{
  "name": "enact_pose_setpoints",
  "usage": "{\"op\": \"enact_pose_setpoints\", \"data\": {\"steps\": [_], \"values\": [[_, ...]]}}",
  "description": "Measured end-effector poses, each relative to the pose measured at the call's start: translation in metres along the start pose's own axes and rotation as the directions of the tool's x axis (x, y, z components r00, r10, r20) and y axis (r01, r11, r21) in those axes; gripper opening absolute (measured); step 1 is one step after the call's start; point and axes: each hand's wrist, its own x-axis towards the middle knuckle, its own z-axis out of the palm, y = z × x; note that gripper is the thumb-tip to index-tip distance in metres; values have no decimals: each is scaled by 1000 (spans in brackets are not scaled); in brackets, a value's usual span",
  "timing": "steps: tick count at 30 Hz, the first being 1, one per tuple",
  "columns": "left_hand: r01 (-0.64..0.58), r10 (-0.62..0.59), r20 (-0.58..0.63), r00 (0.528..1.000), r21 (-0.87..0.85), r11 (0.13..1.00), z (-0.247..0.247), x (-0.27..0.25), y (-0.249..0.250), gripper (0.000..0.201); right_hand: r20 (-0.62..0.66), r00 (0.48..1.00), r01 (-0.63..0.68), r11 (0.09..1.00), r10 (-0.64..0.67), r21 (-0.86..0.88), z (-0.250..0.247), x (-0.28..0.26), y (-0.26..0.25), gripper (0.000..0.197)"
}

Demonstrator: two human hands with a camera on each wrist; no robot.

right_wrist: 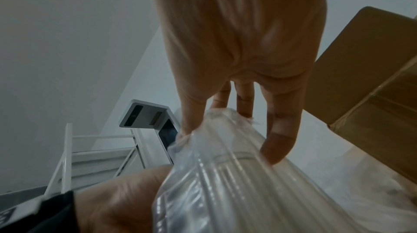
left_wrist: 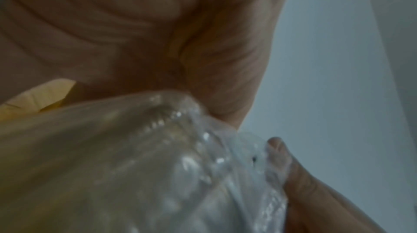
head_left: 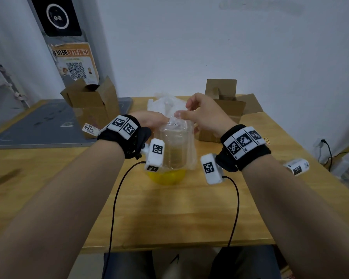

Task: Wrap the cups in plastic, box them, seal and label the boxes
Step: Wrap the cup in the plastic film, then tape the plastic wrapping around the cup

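Between the two hands, a clear cup (head_left: 175, 152) with a yellow end stood on the table (head_left: 189, 208), sheathed in ribbed inflatable plastic wrap (head_left: 186, 137). The left hand (head_left: 151, 120) gripped the wrapped cup's side, fingers curled around it. The right hand (head_left: 206, 114) pinched the wrap's top edge between thumb and fingers. Open cardboard boxes (head_left: 93, 105) stood just beyond both hands.

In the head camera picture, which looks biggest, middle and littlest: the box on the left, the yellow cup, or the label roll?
1. Left cardboard box
2. Yellow cup, partly hidden by plastic wrap, so unsure
3. Label roll
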Motion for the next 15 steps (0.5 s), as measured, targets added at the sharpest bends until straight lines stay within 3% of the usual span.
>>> {"op": "enact_pose_setpoints", "data": {"steps": [2, 6, 9, 11, 15], "values": [[28, -26, -25, 999, 60, 998, 0, 4, 2, 30, -7, 1000, 2, 1000, -2, 11, 1, 1, 0, 38], [70, -62, -79, 995, 113, 991, -3, -2, 2, 41, -34, 999, 1, 999, 1, 52, 8, 1, 0, 36], [94, -92, -120, 988, 15, 995, -3, -12, 0, 27, -46, 999, 23, 997, -20, 72, 11, 0, -3, 40], [81, -90, -164, 982, -65, 995, -8, -19, -4, 42, -72, 997, 35, 992, -27, 120, 12, 1, -6, 43], [-17, -52, -312, 949, -214, 977, -26, -35, -9, 38, -232, 970, -41, 991, 70, 129, 12, -1, -7, 22]]}}
